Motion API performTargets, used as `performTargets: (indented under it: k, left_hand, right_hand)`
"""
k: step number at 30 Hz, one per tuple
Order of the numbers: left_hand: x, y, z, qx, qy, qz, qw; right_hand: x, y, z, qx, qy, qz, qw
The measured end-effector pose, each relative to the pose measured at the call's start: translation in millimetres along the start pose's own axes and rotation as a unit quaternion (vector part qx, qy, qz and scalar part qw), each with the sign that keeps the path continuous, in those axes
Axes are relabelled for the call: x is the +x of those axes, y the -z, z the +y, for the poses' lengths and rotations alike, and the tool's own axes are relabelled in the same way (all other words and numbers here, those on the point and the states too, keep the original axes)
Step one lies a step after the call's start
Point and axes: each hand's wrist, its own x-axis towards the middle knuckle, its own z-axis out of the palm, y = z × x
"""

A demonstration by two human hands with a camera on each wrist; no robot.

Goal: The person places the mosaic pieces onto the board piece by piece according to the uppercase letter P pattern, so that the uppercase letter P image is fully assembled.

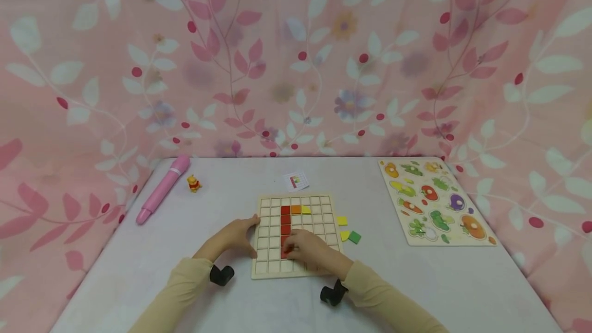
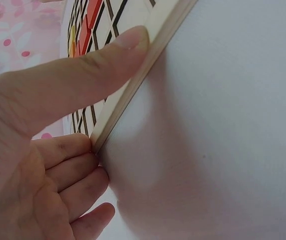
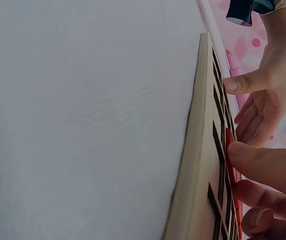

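Observation:
A wooden grid board [image 1: 268, 266] lies on the table between both hands. A column of red tiles [image 1: 285, 219] fills several of its squares, with an orange tile [image 1: 296, 209] and a yellow tile [image 1: 306, 209] beside the top one. My right hand [image 1: 311, 251] pinches a red tile [image 3: 229, 136] at the column's lower end, thumb and index finger against it; part of the column is hidden under the fingers. My left hand [image 1: 235, 235] rests against the board's left edge, its thumb [image 2: 117, 52] on the rim and the fingertips touching farther along.
Loose yellow tiles [image 1: 341, 220] and a green tile [image 1: 354, 237] lie right of the board. Behind it is a small pattern card [image 1: 296, 181]. A vegetable puzzle board [image 1: 439, 204] lies at right; a pink cylinder [image 1: 163, 190] and a bear figurine [image 1: 193, 184] are at left.

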Motion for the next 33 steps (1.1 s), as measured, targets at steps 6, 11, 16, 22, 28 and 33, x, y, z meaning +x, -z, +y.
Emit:
performTargets:
  k: [6,11,16,22,28,33]
  left_hand:
    - [-0.4,2.2,0.0,0.003,-0.004,0.006,1.0]
    - [1.6,3.5,-0.7,0.005,-0.002,0.003,1.0]
    - [1.2,0.7,-2.0,-0.001,-0.008,0.003,1.0]
    - [-0.4,-0.7,-1.4,0.001,-0.005,0.001,1.0]
    - [0.0,1.3,-1.1,0.003,-0.003,0.005,1.0]
    - [-1.2,-0.4,0.0,-0.002,-0.002,-0.002,1.0]
  right_hand:
    - [1.7,-0.2,2.2,-0.032,0.022,0.009,0.9992]
    - [4.0,0.9,1.9,-0.052,0.025,0.0,0.9984]
    - [-0.9,0.3,4.2,-0.043,0.028,0.004,0.9987]
    - [-13.3,8.9,13.2,-0.015,0.023,0.03,0.9992]
    - [-24.0,25.6,30.5,-0.039,0.055,0.09,0.9937]
    - [-42.2,40.4,46.6,-0.042,0.038,0.127,0.9903]
